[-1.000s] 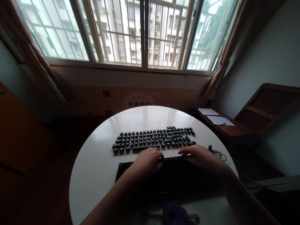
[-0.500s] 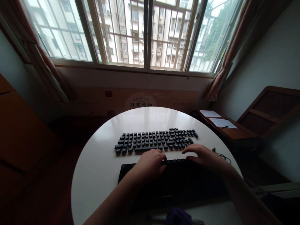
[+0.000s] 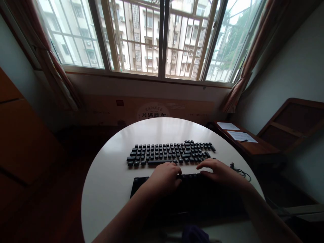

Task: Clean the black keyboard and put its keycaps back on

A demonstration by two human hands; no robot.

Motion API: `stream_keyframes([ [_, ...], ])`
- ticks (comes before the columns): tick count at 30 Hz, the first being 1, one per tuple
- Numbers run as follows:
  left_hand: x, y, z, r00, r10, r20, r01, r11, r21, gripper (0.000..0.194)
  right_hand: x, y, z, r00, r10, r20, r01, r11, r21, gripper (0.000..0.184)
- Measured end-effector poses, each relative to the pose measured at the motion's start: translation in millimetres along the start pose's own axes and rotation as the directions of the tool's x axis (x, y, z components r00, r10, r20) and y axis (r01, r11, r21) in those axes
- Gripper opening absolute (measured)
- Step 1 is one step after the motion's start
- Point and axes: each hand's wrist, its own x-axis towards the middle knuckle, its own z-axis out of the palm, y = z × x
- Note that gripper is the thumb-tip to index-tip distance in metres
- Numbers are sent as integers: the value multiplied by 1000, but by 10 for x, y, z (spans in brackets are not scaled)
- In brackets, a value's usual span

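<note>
A black keyboard (image 3: 197,199) lies on the round white table (image 3: 106,175), its middle very dark. Along its far edge runs a row of keycaps (image 3: 188,176). My left hand (image 3: 165,177) is over that edge, fingers curled and closed against the keyboard; the fingertips are partly hidden, and any small part between them cannot be made out. To its right, my right hand (image 3: 215,170) hovers at the same edge with thumb and forefinger apart, nothing visible between them. Beyond both hands, loose black keycaps (image 3: 162,152) stand laid out in keyboard order, with a long space bar (image 3: 160,162) in front.
A coiled black cable (image 3: 243,173) lies right of my right hand. A dark purple bundle (image 3: 194,234) is at the near edge, partly out of view. Right of the table, papers (image 3: 241,136) and a pen rest on a wooden seat (image 3: 265,148). A barred window (image 3: 162,40) is ahead.
The whole view has shifted a little, so the table and keyboard appear slightly farther right and lower. Both hands stay at the keyboard's far edge, with little change in their pose.
</note>
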Motion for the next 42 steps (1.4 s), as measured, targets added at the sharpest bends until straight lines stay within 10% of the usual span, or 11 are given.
stream_keyframes([
  [16,-14,-20,46,998,29,-47,-30,999,-19,20,42,75,-3,990,-73,-119,68,996,-49,21],
  [24,-54,63,22,994,92,-66,-93,996,-13,17,552,71,-207,958,-194,-212,142,961,-238,17],
  [32,-52,118,115,987,140,-73,-138,990,28,21,1415,328,-105,907,-79,-415,-93,921,-378,38],
  [42,-128,363,86,1000,-6,-4,6,996,89,27,1379,471,153,901,26,-433,-211,898,-385,39],
])
